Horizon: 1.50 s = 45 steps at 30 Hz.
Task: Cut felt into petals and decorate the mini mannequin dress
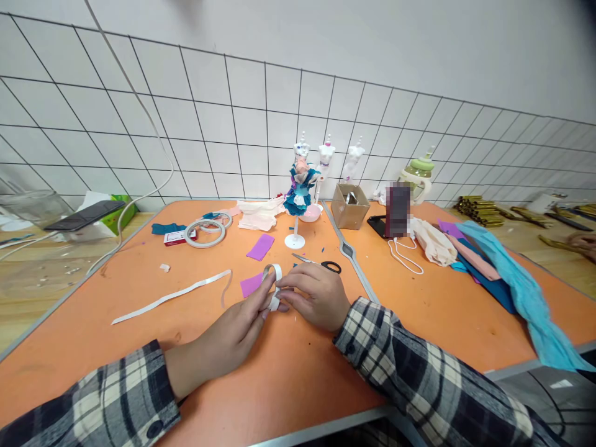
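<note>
My left hand (pixel 230 335) and my right hand (pixel 319 295) meet above the middle of the orange table. Between their fingertips is a white strip (pixel 276 273) curled into a loop. Both hands are closed on it, and part of the loop is hidden behind the fingers. Just beyond my right hand lie scissors (pixel 331 267) with black handles. A purple crepe paper piece (pixel 251 285) is beside the loop, and another purple piece (pixel 261 247) is farther back. To the left, a long white strip (pixel 172 297) lies on the table.
Tape rolls (pixel 205 236) and a small red-and-white box (pixel 179 238) sit back left. A mini mannequin in a teal paper dress (pixel 300 195) stands behind my hands. A cardboard box (pixel 350 208), a bottle (pixel 419 174) and blue crepe paper (pixel 516 279) are right. A metal hinge (pixel 347 248) crosses the table (pixel 279 385).
</note>
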{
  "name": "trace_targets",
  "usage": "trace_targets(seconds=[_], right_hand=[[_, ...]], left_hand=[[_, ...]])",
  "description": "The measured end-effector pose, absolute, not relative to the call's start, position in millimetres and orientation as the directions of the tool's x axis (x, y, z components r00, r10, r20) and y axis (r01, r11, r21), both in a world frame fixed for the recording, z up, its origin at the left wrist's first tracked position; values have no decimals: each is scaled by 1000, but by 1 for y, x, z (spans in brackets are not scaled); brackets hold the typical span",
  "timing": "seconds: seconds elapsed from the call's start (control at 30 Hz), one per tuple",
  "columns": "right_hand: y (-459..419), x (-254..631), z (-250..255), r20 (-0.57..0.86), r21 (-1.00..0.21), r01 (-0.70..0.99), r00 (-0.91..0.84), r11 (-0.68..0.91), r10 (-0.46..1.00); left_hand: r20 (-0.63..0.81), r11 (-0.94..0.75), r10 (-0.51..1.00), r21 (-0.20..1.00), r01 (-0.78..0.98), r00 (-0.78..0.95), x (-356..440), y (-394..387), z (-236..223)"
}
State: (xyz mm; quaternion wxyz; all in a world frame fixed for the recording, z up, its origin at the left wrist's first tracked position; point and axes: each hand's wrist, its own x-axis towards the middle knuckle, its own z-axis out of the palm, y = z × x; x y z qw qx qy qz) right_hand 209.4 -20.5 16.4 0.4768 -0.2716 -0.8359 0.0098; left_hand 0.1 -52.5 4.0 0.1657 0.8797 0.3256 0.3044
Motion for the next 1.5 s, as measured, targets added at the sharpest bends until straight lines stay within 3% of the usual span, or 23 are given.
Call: trace_targets(seconds=[0.27, 0.63, 0.83, 1.07, 1.2, 1.37, 1.5], right_hand=[[-22, 211, 17, 833, -177, 417, -419, 892, 362], [-27, 210, 15, 764, -351, 417, -390, 838, 514], [-28, 208, 14, 750, -336, 425, -418, 840, 512], [-31, 207, 12, 717, -328, 442, -459, 835, 524], [-30, 209, 14, 699, -314, 481, -467, 819, 542], [-28, 212, 16, 632, -440, 520, -399, 732, 664], [-22, 220, 17, 604, -515, 524, -340, 678, 721]], left_hand=[[429, -738, 667, 492, 462, 609, 0, -56, 4], [363, -726, 682, 446, 524, 635, -5, -50, 4], [434, -757, 653, 359, 546, 621, -7, -48, 24], [355, -644, 761, 316, 697, 543, -1, -47, 30], [383, -651, 750, 277, 707, 540, -3, -44, 28], [398, -705, 699, 247, 665, 594, -13, -36, 25], [464, -679, 703, 213, 702, 539, -22, -29, 19]])
